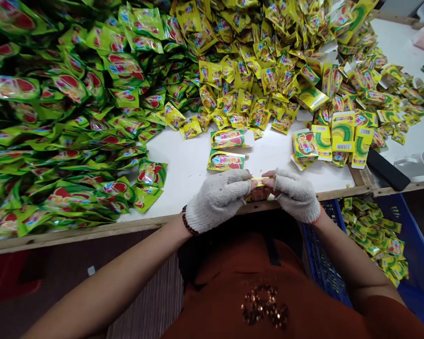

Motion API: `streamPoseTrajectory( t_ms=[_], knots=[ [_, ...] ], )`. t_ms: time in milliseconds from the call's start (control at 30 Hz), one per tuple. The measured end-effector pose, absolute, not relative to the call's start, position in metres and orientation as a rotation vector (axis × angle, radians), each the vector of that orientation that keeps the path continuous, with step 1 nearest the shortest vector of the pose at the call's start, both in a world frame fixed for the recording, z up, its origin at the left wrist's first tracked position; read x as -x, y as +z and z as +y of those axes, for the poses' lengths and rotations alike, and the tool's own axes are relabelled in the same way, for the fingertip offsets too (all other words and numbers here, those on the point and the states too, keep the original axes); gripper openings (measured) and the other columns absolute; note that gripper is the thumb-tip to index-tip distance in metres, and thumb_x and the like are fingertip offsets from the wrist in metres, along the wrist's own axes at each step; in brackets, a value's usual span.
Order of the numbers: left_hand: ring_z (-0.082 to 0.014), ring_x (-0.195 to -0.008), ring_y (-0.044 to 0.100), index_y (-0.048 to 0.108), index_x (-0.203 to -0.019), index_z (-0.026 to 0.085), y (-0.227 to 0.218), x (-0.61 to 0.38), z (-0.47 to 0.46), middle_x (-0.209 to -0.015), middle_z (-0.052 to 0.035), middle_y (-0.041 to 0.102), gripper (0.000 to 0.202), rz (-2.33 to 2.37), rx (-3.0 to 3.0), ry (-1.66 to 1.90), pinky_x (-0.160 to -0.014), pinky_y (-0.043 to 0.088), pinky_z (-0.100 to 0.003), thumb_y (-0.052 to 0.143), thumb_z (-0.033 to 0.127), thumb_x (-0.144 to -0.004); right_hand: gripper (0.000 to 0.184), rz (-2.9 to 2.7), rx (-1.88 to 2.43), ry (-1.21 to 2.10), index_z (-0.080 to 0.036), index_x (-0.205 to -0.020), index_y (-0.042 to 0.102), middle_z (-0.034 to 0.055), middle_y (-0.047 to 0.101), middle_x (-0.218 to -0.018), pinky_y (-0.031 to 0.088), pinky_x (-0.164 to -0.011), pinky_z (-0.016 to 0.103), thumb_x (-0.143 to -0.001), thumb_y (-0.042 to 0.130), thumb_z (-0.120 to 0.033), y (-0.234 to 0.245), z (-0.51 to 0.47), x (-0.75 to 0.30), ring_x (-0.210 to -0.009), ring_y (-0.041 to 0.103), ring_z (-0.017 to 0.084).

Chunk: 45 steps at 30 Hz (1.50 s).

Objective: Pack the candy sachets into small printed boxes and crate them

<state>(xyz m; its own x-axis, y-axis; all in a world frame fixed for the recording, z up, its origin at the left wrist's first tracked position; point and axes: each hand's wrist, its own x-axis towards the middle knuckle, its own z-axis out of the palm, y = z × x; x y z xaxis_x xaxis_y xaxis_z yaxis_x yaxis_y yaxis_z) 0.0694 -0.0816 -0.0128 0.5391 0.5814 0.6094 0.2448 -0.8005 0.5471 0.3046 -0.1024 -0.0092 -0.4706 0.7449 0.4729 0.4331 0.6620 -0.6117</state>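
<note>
Both my hands wear pale knitted gloves with bare fingertips. Between them, at the table's front edge, is a small yellow printed box [259, 192], partly hidden by my fingers. My left hand [221, 194] is closed on its left end, and my right hand [294, 193] pinches its right end. Just beyond my left hand lie two flattened green-and-yellow boxes, an upper one [227, 138] and a lower one [224, 160], with end flaps open. To the right of them sits a loose group of yellow boxes [342, 134].
Green watermelon-print sachets [70, 94] are heaped on the left, yellow sachets [247, 80] at the back. A black phone [387, 169] and a white mug [419, 165] stand at right. Below the wooden table edge [127, 229], a blue crate [415, 245] holds many yellow boxes.
</note>
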Motion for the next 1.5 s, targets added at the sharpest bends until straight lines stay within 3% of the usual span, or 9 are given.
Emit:
streamPoseTrajectory(
  t_ms=[200, 367, 500, 600, 800, 967, 1100, 1367, 1500],
  knots=[
    [-0.0219, -0.097, 0.069, 0.069, -0.102, 0.014, 0.003, -0.066, -0.050, -0.103, -0.0109, 0.074, 0.020, 1.126, -2.432, 0.870, -0.085, 0.055, -0.033, 0.056, 0.026, -0.094, 0.022, -1.163, 1.076, 1.005, -0.026, -0.096, 0.074, -0.0015, 0.073, -0.088, 0.059, -0.068, 0.025, -0.079, 0.074, -0.012, -0.007, -0.105, -0.318, -0.076, 0.069, 0.013],
    [-0.0305, -0.106, 0.064, 0.068, -0.104, 0.016, 0.013, -0.067, -0.026, -0.110, -0.0141, 0.071, 0.021, 1.354, -2.744, 0.136, -0.090, 0.048, -0.041, 0.059, 0.026, -0.088, 0.018, -0.055, 0.094, 1.369, -0.031, -0.109, 0.069, -0.0022, 0.068, -0.072, 0.049, -0.042, 0.021, -0.095, 0.059, -0.026, 0.009, -0.132, -0.377, -0.053, 0.065, 0.011],
    [-0.0329, -0.101, 0.065, 0.067, -0.106, 0.016, 0.014, -0.072, -0.020, -0.101, -0.0148, 0.072, 0.035, 1.447, -2.784, 0.032, -0.090, 0.045, -0.043, 0.067, 0.039, -0.080, 0.016, -0.447, 0.467, 1.404, -0.030, -0.098, 0.065, -0.0053, 0.066, -0.069, 0.049, -0.043, 0.020, -0.091, 0.065, -0.044, 0.008, -0.140, -0.379, -0.051, 0.062, 0.008],
    [-0.0255, -0.083, 0.066, 0.068, -0.092, 0.018, 0.011, -0.072, -0.022, -0.089, -0.0100, 0.072, 0.021, 1.388, -2.719, 0.244, -0.076, 0.047, -0.034, 0.067, 0.033, -0.078, 0.027, -0.889, 0.907, 1.287, -0.029, -0.092, 0.064, -0.0042, 0.067, -0.072, 0.053, -0.049, 0.024, -0.084, 0.071, -0.053, -0.002, -0.133, -0.347, -0.058, 0.066, 0.013],
    [-0.0172, -0.072, 0.065, 0.069, -0.092, 0.017, 0.004, -0.074, -0.062, -0.084, -0.0036, 0.074, 0.020, 1.274, -1.881, 0.967, -0.062, 0.051, -0.028, 0.061, 0.034, -0.088, 0.033, -1.212, 1.176, 1.040, -0.022, -0.089, 0.054, 0.0056, 0.070, -0.100, 0.059, -0.078, 0.031, -0.077, 0.079, -0.039, -0.015, -0.107, -0.281, -0.091, 0.071, 0.018],
    [-0.0211, -0.090, 0.072, 0.067, -0.112, 0.015, -0.013, -0.086, -0.091, -0.105, -0.0093, 0.076, 0.035, 1.165, -1.476, 1.049, -0.077, 0.061, -0.033, 0.063, 0.041, -0.089, 0.033, -1.262, 1.160, 1.053, -0.023, -0.086, 0.045, -0.0046, 0.055, -0.074, 0.050, -0.051, 0.021, -0.076, 0.074, -0.033, -0.019, -0.094, -0.260, -0.061, 0.059, 0.011],
    [-0.0225, -0.104, 0.072, 0.054, -0.132, 0.017, -0.023, -0.082, -0.093, -0.117, -0.0108, 0.073, 0.050, 1.170, -1.584, 1.178, -0.091, 0.060, -0.038, 0.067, 0.032, -0.086, 0.031, -1.300, 1.156, 1.039, -0.023, -0.092, 0.048, -0.0042, 0.055, -0.075, 0.050, -0.051, 0.020, -0.077, 0.073, -0.031, -0.018, -0.092, -0.259, -0.062, 0.060, 0.011],
    [-0.0202, -0.093, 0.072, 0.073, -0.104, 0.019, -0.019, -0.063, -0.092, -0.100, -0.0070, 0.077, 0.019, 1.091, -1.973, 1.146, -0.086, 0.060, -0.034, 0.064, 0.024, -0.089, 0.009, -1.548, 1.167, 0.735, -0.022, -0.088, 0.065, 0.0023, 0.070, -0.083, 0.057, -0.072, 0.030, -0.084, 0.068, -0.030, -0.016, -0.091, -0.263, -0.077, 0.068, 0.018],
    [-0.0199, -0.089, 0.071, 0.076, -0.097, 0.019, -0.012, -0.068, -0.087, -0.093, -0.0059, 0.078, 0.018, 1.090, -1.885, 1.111, -0.084, 0.060, -0.035, 0.062, 0.029, -0.091, 0.008, -1.729, 1.138, 0.644, -0.022, -0.084, 0.070, 0.0035, 0.072, -0.082, 0.056, -0.075, 0.032, -0.085, 0.064, -0.028, -0.017, -0.090, -0.265, -0.078, 0.067, 0.020]
  ],
)
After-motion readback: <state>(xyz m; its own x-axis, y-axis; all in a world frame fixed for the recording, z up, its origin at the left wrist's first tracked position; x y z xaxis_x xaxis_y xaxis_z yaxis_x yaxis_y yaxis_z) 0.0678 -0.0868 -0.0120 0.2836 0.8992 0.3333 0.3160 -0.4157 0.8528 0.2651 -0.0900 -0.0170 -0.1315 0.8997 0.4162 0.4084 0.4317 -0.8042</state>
